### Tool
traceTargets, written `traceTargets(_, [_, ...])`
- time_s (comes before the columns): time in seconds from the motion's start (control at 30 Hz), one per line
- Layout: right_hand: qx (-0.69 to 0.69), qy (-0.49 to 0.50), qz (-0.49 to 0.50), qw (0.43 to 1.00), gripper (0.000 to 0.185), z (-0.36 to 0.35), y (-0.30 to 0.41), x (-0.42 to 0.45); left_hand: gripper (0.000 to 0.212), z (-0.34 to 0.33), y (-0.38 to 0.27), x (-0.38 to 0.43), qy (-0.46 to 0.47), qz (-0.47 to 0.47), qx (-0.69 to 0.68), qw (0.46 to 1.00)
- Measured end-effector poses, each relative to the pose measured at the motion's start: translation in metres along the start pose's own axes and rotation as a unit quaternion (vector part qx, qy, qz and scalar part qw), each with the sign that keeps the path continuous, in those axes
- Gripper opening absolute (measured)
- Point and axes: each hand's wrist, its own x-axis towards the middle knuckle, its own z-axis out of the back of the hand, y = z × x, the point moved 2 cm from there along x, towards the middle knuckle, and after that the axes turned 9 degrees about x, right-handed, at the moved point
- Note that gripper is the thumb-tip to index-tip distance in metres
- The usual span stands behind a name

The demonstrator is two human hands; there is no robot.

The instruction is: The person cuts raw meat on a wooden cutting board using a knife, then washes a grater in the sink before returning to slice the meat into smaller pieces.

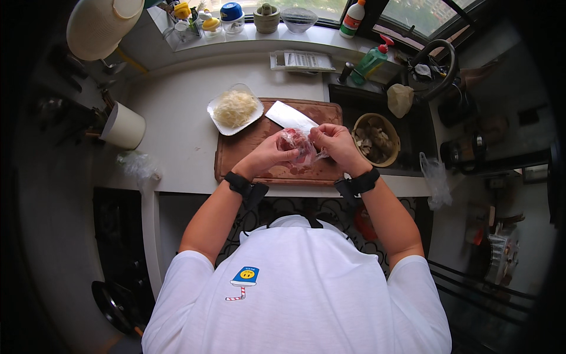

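Note:
My left hand (270, 152) holds a piece of raw red meat (292, 140) wrapped in thin clear plastic, above a brown wooden cutting board (247, 155). At the right side of the bundle, my right hand (334, 144) pinches the plastic wrap (305, 155) between thumb and fingers. Just beyond the meat, a cleaver's broad steel blade (289, 116) lies on the board; its handle is hidden behind my hands. A white dish (215, 118) of pale shredded vegetable (234, 108) rests partly over the board's far left corner.
Right of the board, a round tan basket (395, 152) of mushroom-like pieces stands in the dark sink (415, 132). A grater tray (303, 60) and a green spray bottle (370, 64) are at the back. On the left stand a white utensil holder (126, 126) and a plastic bag (137, 166).

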Motion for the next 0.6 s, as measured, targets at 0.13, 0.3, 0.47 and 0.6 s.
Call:
traceTargets(0.13, [0.045,-0.024,-0.003,0.999,0.021,-0.017,-0.003,0.009,0.083,0.000,0.017,0.010,-0.048,-0.042,-0.096,0.993])
traceTargets(0.3, [0.135,0.009,-0.023,0.991,0.020,-0.037,-0.013,0.014,0.077,-0.005,0.014,0.007,-0.034,-0.037,-0.127,0.991])
traceTargets(0.47, [0.086,-0.086,-0.007,0.993,0.022,-0.035,-0.019,0.011,0.074,0.011,0.019,-0.016,0.017,-0.049,-0.204,0.978])
traceTargets(0.6, [0.014,-0.148,0.051,0.988,0.023,-0.034,-0.031,0.009,0.080,0.022,0.009,-0.034,0.034,-0.044,-0.177,0.983])
